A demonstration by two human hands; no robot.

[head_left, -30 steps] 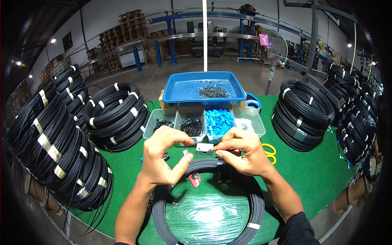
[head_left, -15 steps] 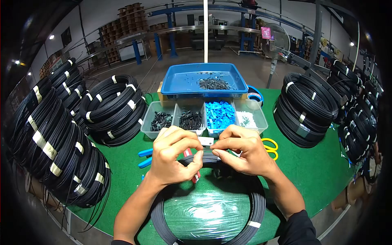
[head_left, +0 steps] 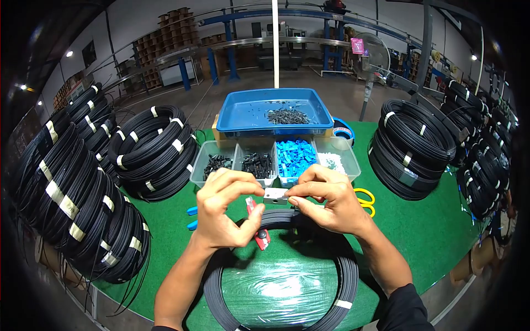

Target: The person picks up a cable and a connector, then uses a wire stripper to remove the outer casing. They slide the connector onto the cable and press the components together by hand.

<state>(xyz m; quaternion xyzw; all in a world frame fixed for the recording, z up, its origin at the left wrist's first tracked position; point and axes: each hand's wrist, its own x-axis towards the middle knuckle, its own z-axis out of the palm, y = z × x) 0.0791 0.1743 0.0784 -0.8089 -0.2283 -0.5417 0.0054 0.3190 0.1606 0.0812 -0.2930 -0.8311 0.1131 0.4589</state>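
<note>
A small pale metal block (head_left: 275, 196) with a dark hole in its front face sits between my hands, above the near coil of black cable (head_left: 346, 276). My left hand (head_left: 226, 209) is just left of the block, thumb and index finger apart with nothing visible between them. My right hand (head_left: 331, 198) pinches at the block's right end; whatever lies between its fingertips is too small to make out. Under my left hand lies a red tool (head_left: 261, 239) with a black knob, partly hidden by the thumb.
Behind my hands a clear divided bin (head_left: 353, 165) holds black parts, blue clips (head_left: 296, 157) and white pieces. A blue tray (head_left: 232, 116) with black scraps stands behind it. Yellow scissors (head_left: 365, 201) and blue handles (head_left: 192, 218) flank my hands. Cable coils (head_left: 411, 160) stand at both sides.
My left thumb and index finger have come apart and drawn back left and down from the block, uncovering more of it and of the red tool. My right hand stays at the block.
</note>
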